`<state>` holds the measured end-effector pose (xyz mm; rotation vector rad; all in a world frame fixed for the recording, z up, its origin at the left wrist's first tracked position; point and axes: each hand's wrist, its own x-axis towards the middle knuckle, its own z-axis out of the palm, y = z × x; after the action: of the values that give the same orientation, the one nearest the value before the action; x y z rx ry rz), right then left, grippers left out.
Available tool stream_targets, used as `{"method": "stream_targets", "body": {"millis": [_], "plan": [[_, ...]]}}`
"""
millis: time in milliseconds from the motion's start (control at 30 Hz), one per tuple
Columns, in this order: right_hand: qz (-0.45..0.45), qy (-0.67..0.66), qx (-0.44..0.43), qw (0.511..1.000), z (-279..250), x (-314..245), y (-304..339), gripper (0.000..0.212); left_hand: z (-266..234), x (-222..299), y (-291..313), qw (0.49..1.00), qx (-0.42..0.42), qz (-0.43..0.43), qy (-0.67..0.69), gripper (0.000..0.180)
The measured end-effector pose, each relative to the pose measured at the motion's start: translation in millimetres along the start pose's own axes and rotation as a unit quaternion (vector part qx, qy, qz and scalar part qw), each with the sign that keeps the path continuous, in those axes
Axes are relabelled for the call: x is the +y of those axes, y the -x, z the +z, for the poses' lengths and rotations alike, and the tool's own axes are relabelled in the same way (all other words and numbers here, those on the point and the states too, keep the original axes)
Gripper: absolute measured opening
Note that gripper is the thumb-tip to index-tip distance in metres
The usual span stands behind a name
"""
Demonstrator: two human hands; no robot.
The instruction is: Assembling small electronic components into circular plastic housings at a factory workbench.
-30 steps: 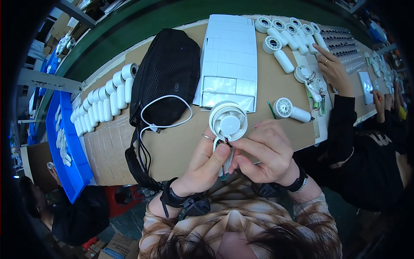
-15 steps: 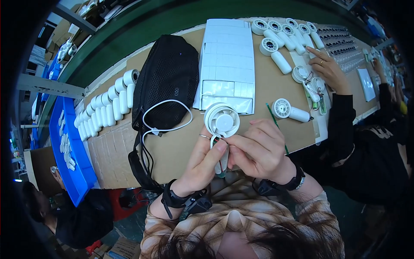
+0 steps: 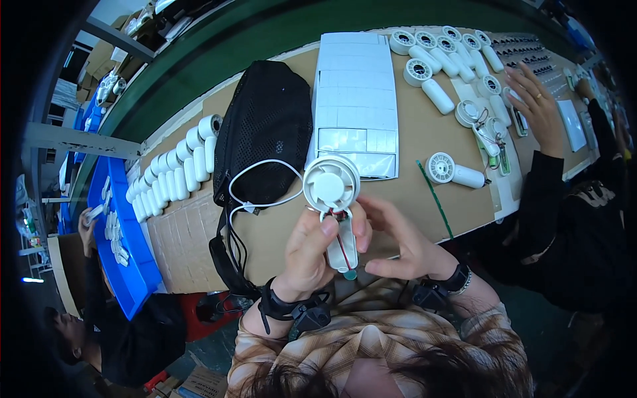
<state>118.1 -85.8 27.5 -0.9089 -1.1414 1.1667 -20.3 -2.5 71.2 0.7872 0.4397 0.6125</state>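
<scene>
Jutting from the gripping left hand [image 3: 305,251], a white fan [image 3: 332,188] sits beside the loosely spread right hand [image 3: 406,244].

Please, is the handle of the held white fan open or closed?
Open. The handle of the white fan, held in the left hand, shows its inside, with a red wire running along it.

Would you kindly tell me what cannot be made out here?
Head view:
Back of the fan: turned away from the camera.
Part of the sheets: behind the fan.
Inside of the bag: hidden by black mesh.
Piece by the far-left co-worker's hand: too small to identify.
</scene>
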Motion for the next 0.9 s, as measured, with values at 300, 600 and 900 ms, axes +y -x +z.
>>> {"method": "stream_targets", "body": {"millis": [300,600,900], "plan": [[-0.044,0.070,-0.027,0.996,-10.5,-9.0,1.3,0.074,4.9,11.1,17.0,0.997,-0.046,0.004,0.054,0.050],[-0.087,0.151,-0.022,0.984,-21.5,-22.8,-0.3,0.063,-6.7,9.0,17.2,0.975,-0.176,-0.007,0.137,0.050],[0.102,0.587,0.038,0.803,-73.9,-34.0,33.4,0.042,-18.3,11.9,14.1,0.982,-0.127,-0.060,0.125,0.046]]}}
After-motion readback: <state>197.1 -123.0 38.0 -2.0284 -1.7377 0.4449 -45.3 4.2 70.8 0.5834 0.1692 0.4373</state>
